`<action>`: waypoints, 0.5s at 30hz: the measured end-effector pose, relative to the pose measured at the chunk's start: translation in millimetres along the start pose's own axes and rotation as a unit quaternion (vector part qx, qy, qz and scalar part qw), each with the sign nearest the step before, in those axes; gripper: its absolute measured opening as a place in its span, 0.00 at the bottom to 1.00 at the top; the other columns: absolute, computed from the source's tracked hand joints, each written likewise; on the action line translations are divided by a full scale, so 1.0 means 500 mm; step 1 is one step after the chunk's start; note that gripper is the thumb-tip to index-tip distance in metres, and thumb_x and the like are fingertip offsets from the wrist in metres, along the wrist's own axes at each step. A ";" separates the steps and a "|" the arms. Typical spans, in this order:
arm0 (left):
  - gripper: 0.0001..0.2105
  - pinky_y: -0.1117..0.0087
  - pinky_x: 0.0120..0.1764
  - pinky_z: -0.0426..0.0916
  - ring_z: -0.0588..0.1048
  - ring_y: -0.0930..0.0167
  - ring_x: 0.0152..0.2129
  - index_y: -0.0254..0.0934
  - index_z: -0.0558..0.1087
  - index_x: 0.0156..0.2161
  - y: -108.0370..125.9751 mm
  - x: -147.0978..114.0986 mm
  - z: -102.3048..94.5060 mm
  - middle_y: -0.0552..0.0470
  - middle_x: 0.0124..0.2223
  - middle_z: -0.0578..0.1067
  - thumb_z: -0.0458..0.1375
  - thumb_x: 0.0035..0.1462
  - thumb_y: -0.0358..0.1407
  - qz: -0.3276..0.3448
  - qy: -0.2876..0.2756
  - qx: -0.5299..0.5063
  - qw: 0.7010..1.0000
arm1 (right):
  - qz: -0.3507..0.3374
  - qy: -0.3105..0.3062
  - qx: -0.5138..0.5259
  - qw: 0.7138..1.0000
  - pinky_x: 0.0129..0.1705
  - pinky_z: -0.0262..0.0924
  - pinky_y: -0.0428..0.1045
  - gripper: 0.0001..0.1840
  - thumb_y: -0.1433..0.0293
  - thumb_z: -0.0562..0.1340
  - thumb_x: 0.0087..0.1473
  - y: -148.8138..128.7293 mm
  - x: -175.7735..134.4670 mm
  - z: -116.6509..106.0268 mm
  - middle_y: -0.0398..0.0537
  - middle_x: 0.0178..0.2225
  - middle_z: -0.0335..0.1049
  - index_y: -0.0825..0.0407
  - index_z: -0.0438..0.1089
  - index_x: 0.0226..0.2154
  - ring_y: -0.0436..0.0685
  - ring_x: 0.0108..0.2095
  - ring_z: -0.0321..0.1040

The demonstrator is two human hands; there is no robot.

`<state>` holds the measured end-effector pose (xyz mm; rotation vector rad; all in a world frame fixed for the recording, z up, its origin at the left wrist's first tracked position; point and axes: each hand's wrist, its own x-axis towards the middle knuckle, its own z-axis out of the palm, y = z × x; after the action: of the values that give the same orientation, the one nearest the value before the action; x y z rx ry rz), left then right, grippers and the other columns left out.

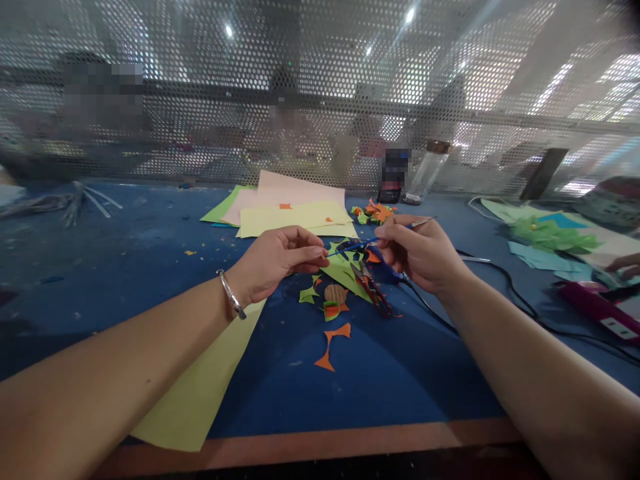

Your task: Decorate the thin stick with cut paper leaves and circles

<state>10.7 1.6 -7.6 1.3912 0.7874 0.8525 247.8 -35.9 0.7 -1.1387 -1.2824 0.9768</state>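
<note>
A thin blue strip, like a fine stick or wrapped wire [350,247], stretches between my two hands above the table. Its left end is pinched in the fingertips of my left hand [283,260], which wears a silver bangle [231,295]. Farther along, my right hand [420,253] grips it between thumb and fingers, and a thin tip sticks out past the knuckles. Below the hands lie scissors [373,290], green paper [347,273] and a round brown piece [335,293]. An orange paper scrap [327,347] lies nearer me. A blue object with a black cord [425,307] is partly hidden under my right hand.
Sheets of pink and yellow paper [300,190] lie behind the hands. A yellow sheet [210,380] rests under my left forearm. A glass bottle [427,173] stands by the perforated metal screen [320,127]. At right are a purple power strip [595,307] and another person's hand [625,265].
</note>
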 end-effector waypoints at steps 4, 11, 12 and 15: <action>0.10 0.66 0.42 0.73 0.80 0.68 0.36 0.36 0.75 0.35 0.000 0.000 0.002 0.49 0.37 0.80 0.69 0.49 0.36 0.003 -0.001 -0.005 1.000 | -0.003 -0.004 -0.001 1.000 0.10 0.50 0.39 0.14 0.64 0.69 0.46 0.000 -0.002 0.001 0.40 0.12 0.64 0.54 0.68 0.18 0.44 0.11 0.57; 0.09 0.65 0.42 0.74 0.80 0.68 0.35 0.36 0.76 0.35 -0.001 0.000 0.003 0.48 0.36 0.80 0.69 0.49 0.35 0.010 0.000 -0.009 1.000 | -0.003 0.000 -0.001 1.000 0.10 0.50 0.39 0.14 0.65 0.69 0.45 -0.002 -0.002 0.003 0.39 0.13 0.64 0.54 0.68 0.17 0.44 0.11 0.57; 0.09 0.65 0.42 0.74 0.80 0.68 0.35 0.36 0.76 0.35 -0.001 0.000 0.003 0.48 0.36 0.80 0.69 0.49 0.35 0.012 -0.001 -0.010 1.000 | -0.004 0.001 0.000 1.000 0.10 0.50 0.39 0.14 0.65 0.69 0.45 -0.002 -0.002 0.003 0.39 0.13 0.64 0.54 0.68 0.17 0.44 0.11 0.57; 0.09 0.65 0.41 0.74 0.81 0.67 0.35 0.35 0.76 0.35 -0.002 0.001 0.003 0.48 0.37 0.80 0.70 0.49 0.35 0.016 0.000 -0.009 1.000 | -0.006 0.002 0.002 1.000 0.10 0.50 0.39 0.14 0.65 0.69 0.46 -0.001 -0.002 0.002 0.39 0.13 0.64 0.54 0.68 0.18 0.44 0.11 0.57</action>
<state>12.0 1.2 -8.3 1.3901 0.7582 0.8825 246.6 -36.7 1.2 -1.1293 -1.2819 0.9665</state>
